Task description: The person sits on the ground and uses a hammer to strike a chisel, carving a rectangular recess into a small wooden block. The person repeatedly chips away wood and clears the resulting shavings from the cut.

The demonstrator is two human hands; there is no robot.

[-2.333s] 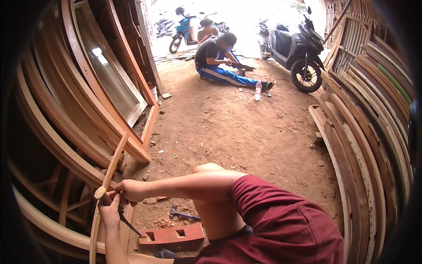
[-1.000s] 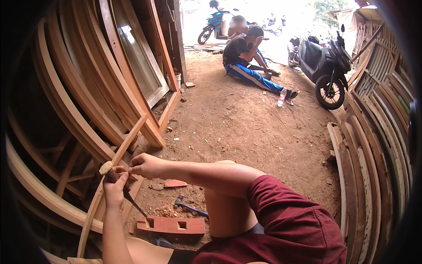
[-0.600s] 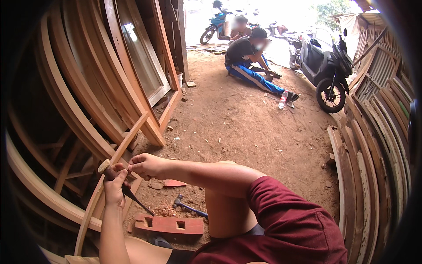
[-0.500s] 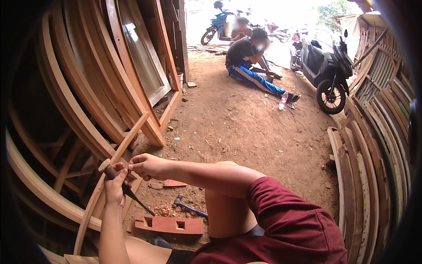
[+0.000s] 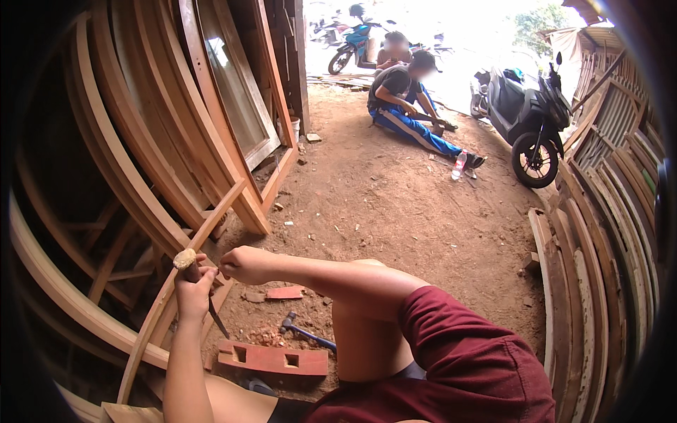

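The person's left hand (image 5: 194, 293) is wrapping around the handle of a chisel (image 5: 185, 259), the pale, battered butt rising above the fist and the dark blade slanting down toward a red wooden block (image 5: 265, 358). The block is lying on the dirt ground (image 5: 395, 225), its two square holes facing up, with a hammer (image 5: 310, 336) and wood chips (image 5: 269, 337) resting just beyond it. The right hand (image 5: 243, 264) is hovering just beside the left, fingers curling inward.

Handling this well would probably be calling for a grip that is leaving the butt bare, an edge that is pointing away from the fingers and the nearby bare leg (image 5: 360, 331), and a block that is sitting steady rather than rocking on loose chips.

The right fingertips are not showing clearly, so whether they are pinching something small or touching the left hand cannot be told. The left hand is covering much of the handle. The blade's tip is ending close to the block's far edge, contact remaining uncertain, and shadow is hiding how deep the holes are running.
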